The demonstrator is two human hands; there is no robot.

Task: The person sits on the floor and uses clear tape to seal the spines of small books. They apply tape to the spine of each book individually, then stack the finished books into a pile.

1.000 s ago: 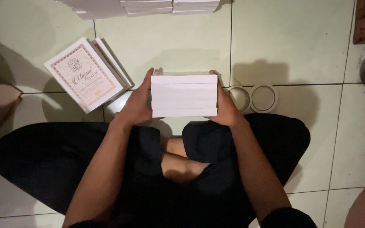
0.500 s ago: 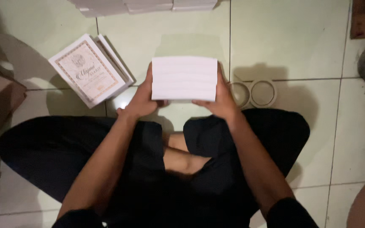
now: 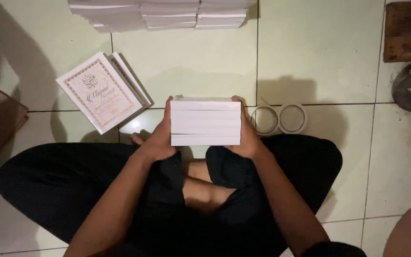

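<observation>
Head view shows a person seated cross-legged on a pale green tiled floor (image 3: 319, 57), smooth and glossy with thin dark grout lines. The step in hand appears to be squaring a stack of white books (image 3: 205, 121) held above the lap. The stack is rectangular, with matte paper edges facing the camera. Any next move calls for even pressure from both sides so the volumes stay aligned. Beyond the stack lie rows of similar white books (image 3: 162, 13). Left of the stack rests a cover-up book (image 3: 102, 91) with an ornate border. Right of it sit two tape rolls (image 3: 279, 119). The left hand (image 3: 155, 138) and right hand (image 3: 248, 135) clamp the stack's ends, fingers together.
</observation>
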